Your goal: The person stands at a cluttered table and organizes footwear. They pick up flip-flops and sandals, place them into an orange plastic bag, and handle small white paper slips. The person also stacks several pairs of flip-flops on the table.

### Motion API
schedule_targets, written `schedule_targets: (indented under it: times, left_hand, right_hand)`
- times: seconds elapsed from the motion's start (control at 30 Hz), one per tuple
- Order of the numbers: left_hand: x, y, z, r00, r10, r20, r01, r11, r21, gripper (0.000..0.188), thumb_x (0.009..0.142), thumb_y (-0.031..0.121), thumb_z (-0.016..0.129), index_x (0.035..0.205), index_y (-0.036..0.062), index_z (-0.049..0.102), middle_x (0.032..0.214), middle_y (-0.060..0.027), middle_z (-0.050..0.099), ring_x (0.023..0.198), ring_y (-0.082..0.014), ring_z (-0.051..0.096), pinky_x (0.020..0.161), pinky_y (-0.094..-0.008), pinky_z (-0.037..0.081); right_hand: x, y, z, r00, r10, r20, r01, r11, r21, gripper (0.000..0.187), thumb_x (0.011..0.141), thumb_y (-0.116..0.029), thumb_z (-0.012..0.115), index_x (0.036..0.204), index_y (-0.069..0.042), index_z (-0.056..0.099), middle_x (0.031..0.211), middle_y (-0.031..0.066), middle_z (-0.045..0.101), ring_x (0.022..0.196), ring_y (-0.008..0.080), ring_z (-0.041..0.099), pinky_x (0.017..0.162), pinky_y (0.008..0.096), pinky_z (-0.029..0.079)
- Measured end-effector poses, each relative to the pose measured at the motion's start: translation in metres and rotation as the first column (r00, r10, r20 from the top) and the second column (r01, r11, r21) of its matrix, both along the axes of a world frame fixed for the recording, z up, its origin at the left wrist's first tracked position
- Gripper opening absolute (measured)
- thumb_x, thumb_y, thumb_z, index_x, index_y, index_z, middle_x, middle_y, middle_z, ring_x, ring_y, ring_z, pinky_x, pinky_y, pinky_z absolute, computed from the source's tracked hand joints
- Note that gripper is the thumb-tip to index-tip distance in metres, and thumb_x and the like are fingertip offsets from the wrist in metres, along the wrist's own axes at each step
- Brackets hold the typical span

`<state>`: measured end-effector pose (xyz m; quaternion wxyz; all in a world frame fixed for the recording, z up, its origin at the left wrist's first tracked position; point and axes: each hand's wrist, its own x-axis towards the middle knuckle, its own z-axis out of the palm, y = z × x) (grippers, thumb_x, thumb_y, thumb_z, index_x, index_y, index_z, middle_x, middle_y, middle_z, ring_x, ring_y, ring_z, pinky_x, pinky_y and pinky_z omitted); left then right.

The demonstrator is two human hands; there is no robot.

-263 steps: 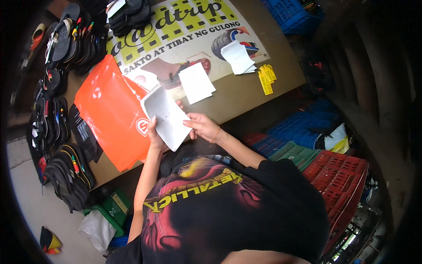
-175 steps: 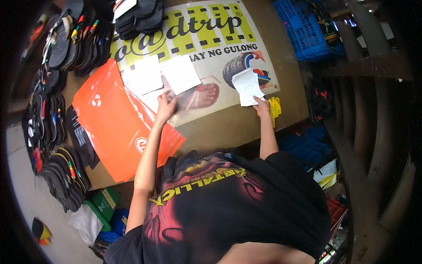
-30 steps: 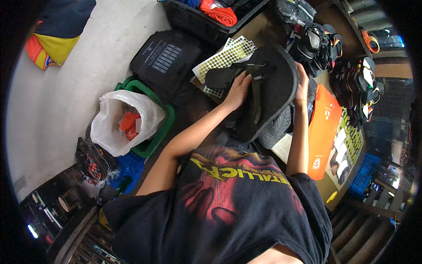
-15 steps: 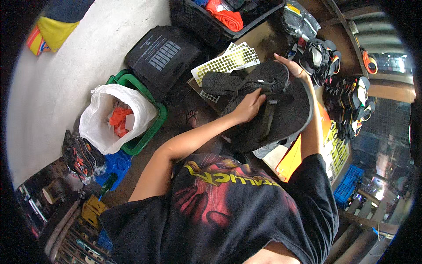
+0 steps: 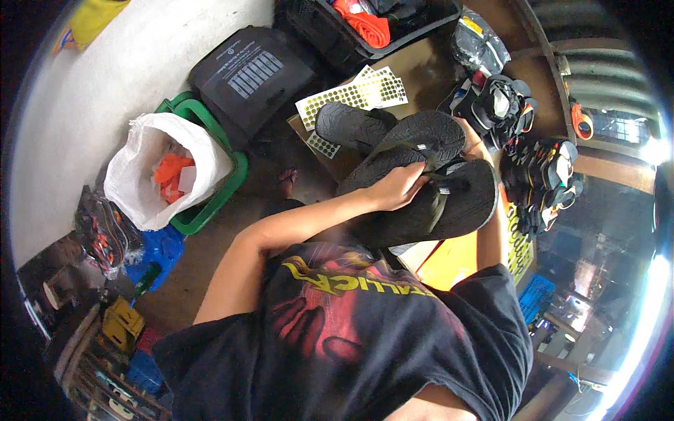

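A pair of black flip-flops [image 5: 460,203] is held up in front of my chest, the two side by side with their straps facing me. My left hand [image 5: 399,188] is closed on them at the straps, thumb and fingers pinched there. Behind their far right edge is my right hand [image 5: 476,140], holding them from the outer side; most of its fingers are hidden. Another black flip-flop [image 5: 347,126] shows just beyond, partly covered by the pair. Sheets of round stickers [image 5: 330,105] lie on the table past it.
Stacked flip-flops [image 5: 537,175] stand on the right of the table [image 5: 421,77]. At left, a white sack [image 5: 133,189] sits in a green bin [image 5: 239,172], near a black case [image 5: 242,84]. A black crate [image 5: 316,28] is at the back. Yellow card [image 5: 449,263] lies under my right arm.
My right hand has slid down behind the flip-flops' edge, its spread thumb and fingers now mostly hidden. The pair has tilted slightly toward me. The whole view has shifted a little.
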<state>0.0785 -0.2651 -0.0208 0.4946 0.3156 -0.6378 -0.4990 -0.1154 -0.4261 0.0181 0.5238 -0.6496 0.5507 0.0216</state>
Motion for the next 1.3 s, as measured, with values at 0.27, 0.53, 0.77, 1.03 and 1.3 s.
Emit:
schedule_targets:
  times: [0.27, 0.53, 0.77, 1.03, 1.3]
  left_hand:
    - [-0.003, 0.003, -0.003, 0.993, 0.116, 0.001, -0.116, 0.991, -0.064, 0.021, 0.087, 0.004, 0.048, 0.106, -0.0021, 0.043, 0.077, -0.0276, 0.056, 0.074, -0.0449, 0.055, 0.057, -0.0450, 0.042]
    - [0.005, 0.014, 0.028, 0.971, 0.238, -0.035, -0.240, 0.969, -0.057, 0.010, 0.085, 0.004, 0.050, 0.088, -0.0015, 0.043, 0.066, -0.0263, 0.053, 0.067, -0.0438, 0.055, 0.051, -0.0469, 0.039]
    - [0.104, 0.055, 0.049, 0.755, 0.647, 0.108, -0.628, 0.761, -0.166, 0.033, 0.084, 0.008, 0.046, 0.115, -0.0036, 0.046, 0.107, -0.0124, 0.060, 0.096, -0.0254, 0.058, 0.086, -0.0336, 0.043]
    - [0.198, 0.086, 0.083, 0.581, 0.781, -0.229, -0.647, 0.614, 0.451, 0.052, 0.092, 0.040, 0.035, 0.132, 0.0070, 0.035, 0.130, -0.0118, 0.041, 0.118, -0.0260, 0.041, 0.098, -0.0384, 0.034]
    - [0.071, 0.035, 0.097, 0.879, 0.462, -0.116, -0.411, 0.859, 0.306, 0.030, 0.093, 0.018, 0.042, 0.113, -0.0037, 0.049, 0.112, -0.0101, 0.053, 0.101, -0.0182, 0.049, 0.093, -0.0286, 0.033]
  right_hand:
    - [-0.015, 0.013, 0.006, 0.837, 0.244, -0.490, -0.228, 0.969, 0.094, 0.026, 0.085, -0.016, 0.056, 0.106, 0.000, 0.057, 0.093, 0.0052, 0.063, 0.081, 0.0135, 0.058, 0.073, 0.0273, 0.045]
    - [-0.013, 0.068, 0.015, 0.878, -0.109, 0.467, 0.249, 0.936, -0.250, 0.023, 0.083, -0.013, 0.056, 0.102, -0.001, 0.060, 0.091, 0.0087, 0.063, 0.082, 0.0165, 0.057, 0.078, 0.0303, 0.044]
    - [0.010, 0.046, 0.033, 0.981, 0.161, 0.105, -0.055, 0.761, -0.646, 0.029, 0.087, -0.022, 0.054, 0.103, 0.003, 0.056, 0.094, 0.0170, 0.062, 0.088, 0.0224, 0.059, 0.077, 0.0316, 0.046]
    - [-0.003, 0.023, 0.031, 0.957, 0.248, -0.152, -0.284, 0.691, -0.665, 0.026, 0.084, -0.013, 0.052, 0.106, -0.002, 0.058, 0.097, 0.0149, 0.063, 0.090, 0.0279, 0.061, 0.079, 0.0344, 0.046]
    - [0.008, 0.019, -0.004, 0.908, 0.212, -0.362, -0.386, 0.761, -0.521, 0.032, 0.073, -0.010, 0.056, 0.105, -0.010, 0.062, 0.100, 0.0115, 0.064, 0.093, 0.0274, 0.060, 0.081, 0.0369, 0.047]
